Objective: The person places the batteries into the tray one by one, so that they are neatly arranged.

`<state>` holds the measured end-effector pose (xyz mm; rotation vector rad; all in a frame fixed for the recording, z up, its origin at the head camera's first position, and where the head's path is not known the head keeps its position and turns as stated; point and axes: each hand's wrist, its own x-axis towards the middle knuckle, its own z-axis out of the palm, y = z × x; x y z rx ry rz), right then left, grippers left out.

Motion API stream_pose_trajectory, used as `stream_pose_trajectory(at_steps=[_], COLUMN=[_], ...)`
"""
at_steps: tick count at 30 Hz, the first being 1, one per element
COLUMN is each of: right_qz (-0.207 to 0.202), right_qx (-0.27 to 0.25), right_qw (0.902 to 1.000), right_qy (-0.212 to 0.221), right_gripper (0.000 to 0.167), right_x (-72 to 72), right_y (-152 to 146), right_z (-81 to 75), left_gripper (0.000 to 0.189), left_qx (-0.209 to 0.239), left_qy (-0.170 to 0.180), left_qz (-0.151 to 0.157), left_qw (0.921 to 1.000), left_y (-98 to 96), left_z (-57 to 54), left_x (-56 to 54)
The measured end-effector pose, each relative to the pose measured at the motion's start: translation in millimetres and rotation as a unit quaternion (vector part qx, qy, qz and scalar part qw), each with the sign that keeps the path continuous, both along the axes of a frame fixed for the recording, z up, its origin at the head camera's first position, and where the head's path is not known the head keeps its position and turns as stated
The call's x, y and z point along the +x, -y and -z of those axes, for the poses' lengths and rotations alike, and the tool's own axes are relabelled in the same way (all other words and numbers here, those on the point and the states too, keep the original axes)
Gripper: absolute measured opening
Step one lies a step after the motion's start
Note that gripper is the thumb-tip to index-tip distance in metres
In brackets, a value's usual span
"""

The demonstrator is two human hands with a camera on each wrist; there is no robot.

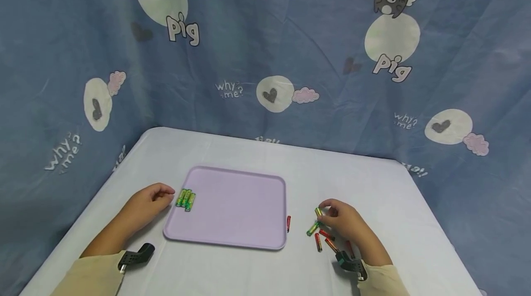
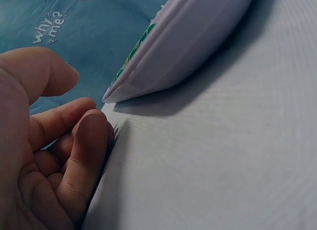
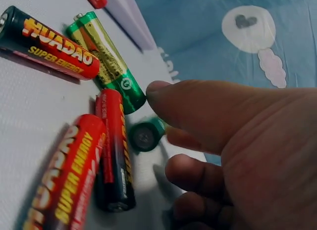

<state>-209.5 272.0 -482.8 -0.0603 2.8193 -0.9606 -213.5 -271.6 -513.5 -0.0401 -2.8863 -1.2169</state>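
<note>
My left hand (image 1: 150,201) rests on the table just left of the lilac tray (image 1: 236,208), fingers loosely bent and holding nothing. In the left wrist view its fingertips stop short of the tray's edge (image 2: 168,66). Several green batteries (image 1: 185,199) lie side by side at the tray's left end. Right of the tray, my right hand (image 1: 342,217) has thumb and fingers around a green battery (image 1: 318,211), partly hidden behind the thumb in the right wrist view. Against the thumb tip there, a second green battery (image 3: 106,61) appears.
Several red-and-black batteries (image 3: 115,150) lie scattered below my right hand, some partly under the wrist. One red battery (image 1: 288,223) lies close against the tray's right side. A white cloth covers the table (image 1: 232,268), and a blue printed curtain (image 1: 249,33) hangs behind it.
</note>
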Motion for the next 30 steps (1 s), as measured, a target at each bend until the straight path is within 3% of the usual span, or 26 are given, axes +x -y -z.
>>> stream_pose_trajectory(at_steps=[4,10,21,30], right_qz=[-0.012,-0.026,0.026,0.050], right_qx=[0.007,0.025,0.021,0.006], right_qw=[0.9998,0.9988,0.9988,0.9982], right_qy=[-0.015,-0.034,-0.035,-0.034], right_gripper=[0.034,0.022,0.021,0.023], right_x=[-0.5,-3.4,-4.3,-5.2], right_y=[3,11,8,9], right_z=[3.0,6.3,8.2,6.1], left_gripper=[0.030,0.030,0.028,0.043], left_qx=[0.001,0.004,0.012,-0.001], left_qy=[-0.001,-0.001,-0.003,0.001], left_qz=[0.001,-0.002,0.002,0.037], left_qw=[1.0000,1.0000,0.9999,0.9993], left_y=[0.9,1.5,-2.5,-3.8], left_z=[-0.2,-1.0,-2.2,-4.6], left_x=[-0.1,0.2,0.3,2.1])
